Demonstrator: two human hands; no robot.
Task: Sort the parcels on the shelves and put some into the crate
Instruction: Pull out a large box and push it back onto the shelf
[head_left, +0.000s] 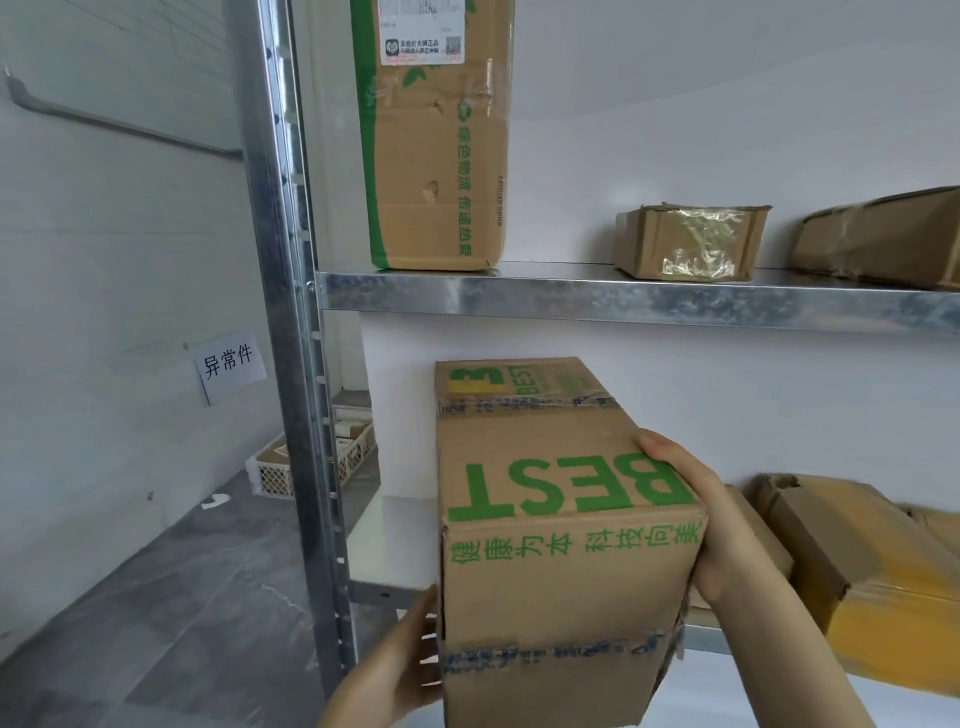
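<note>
A brown cardboard parcel (550, 545) printed with green "BEST" letters is held in front of the lower shelf (395, 587), upside down to my view. My left hand (400, 660) presses flat against its left side near the bottom. My right hand (711, 525) grips its right edge, thumb on the top face and fingers hidden behind. A white lattice crate (311, 462) with small boxes inside stands on the floor at the left, behind the shelf post.
A tall green-printed carton (436, 156), a small taped box (685, 244) and another box (883, 239) stand on the upper shelf (623, 299). Yellow-taped parcels (862, 571) lie on the lower shelf to the right. A metal post (291, 312) and a paper wall sign (228, 361) are at left.
</note>
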